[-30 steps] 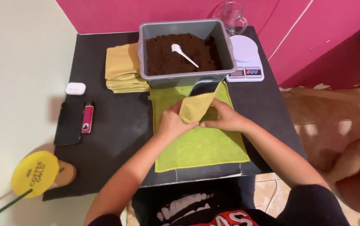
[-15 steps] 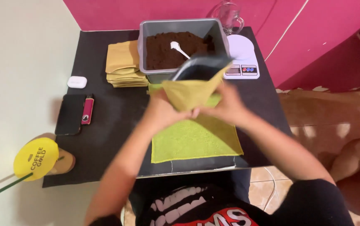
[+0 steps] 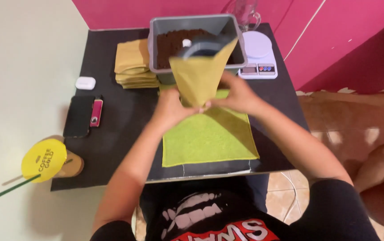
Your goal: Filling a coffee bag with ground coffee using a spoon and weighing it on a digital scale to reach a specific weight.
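Note:
Both my hands hold one yellow paper pouch (image 3: 199, 73) upright by its bottom, its dark open mouth at the top. My left hand (image 3: 170, 107) grips the pouch's lower left corner and my right hand (image 3: 238, 94) its lower right. The pouch stands over a green cloth (image 3: 209, 138) on the black table (image 3: 116, 147). Right behind it is a grey tub (image 3: 191, 23) of dark brown grounds, with a white scoop (image 3: 185, 43) partly hidden by the pouch.
A stack of flat yellow pouches (image 3: 133, 62) lies left of the tub. A white kitchen scale (image 3: 258, 56) and a glass mug (image 3: 247, 11) stand at the right. A small white case (image 3: 85, 82), a black phone (image 3: 78, 116), a pink lighter (image 3: 96, 112) and a yellow-lidded cup with a green straw (image 3: 44, 160) are at the left.
The pouch went from lying low on the cloth to being lifted upright and opened in front of the tub. Both hands rose with it.

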